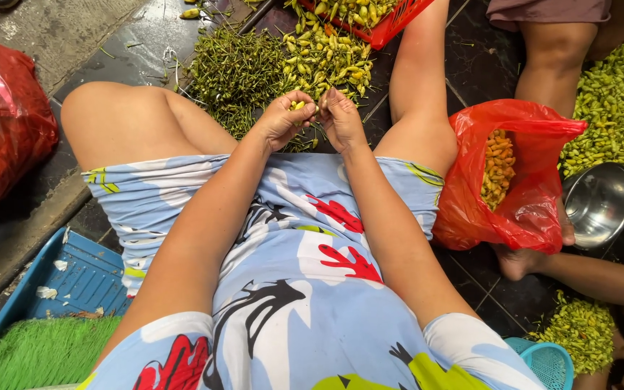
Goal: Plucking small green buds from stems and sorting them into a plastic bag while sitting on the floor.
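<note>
I sit on a dark tiled floor with my knees spread. Both hands meet in front of me over a heap of small yellow-green chili peppers. My left hand is closed around a few peppers, one showing between thumb and fingers. My right hand pinches at the same pepper, fingertips touching the left hand's. A pile of pulled green stems lies just left of the peppers.
A red basket of peppers stands beyond the heap. At right, a red plastic bag holds orange peppers, beside a steel bowl and another person's legs. A blue tray and green broom bristles lie lower left.
</note>
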